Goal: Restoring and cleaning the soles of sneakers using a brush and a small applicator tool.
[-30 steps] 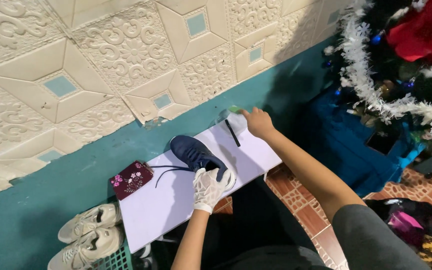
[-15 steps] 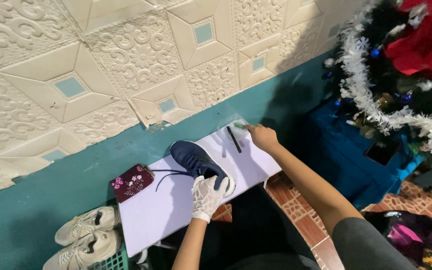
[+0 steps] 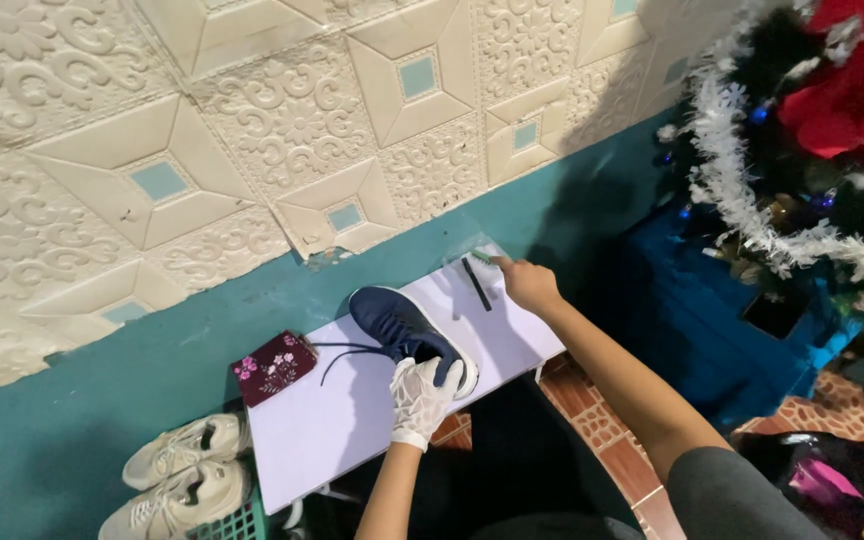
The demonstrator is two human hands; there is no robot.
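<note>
We see a white board (image 3: 352,420) lying flat against the teal wall (image 3: 102,400). On its middle sits a navy shoe (image 3: 404,330), toe toward the wall, its lace (image 3: 337,357) trailing left. Our left hand (image 3: 420,392), in a white glove, rests on the shoe's heel, fingers curled over it. Our bare right hand (image 3: 525,283) reaches to the board's far right corner, fingertips pinched at something small and green; a black pen (image 3: 476,284) lies just beside it. A maroon floral pouch (image 3: 273,367) sits at the board's left edge, and pale sneakers (image 3: 184,470) lie below.
</note>
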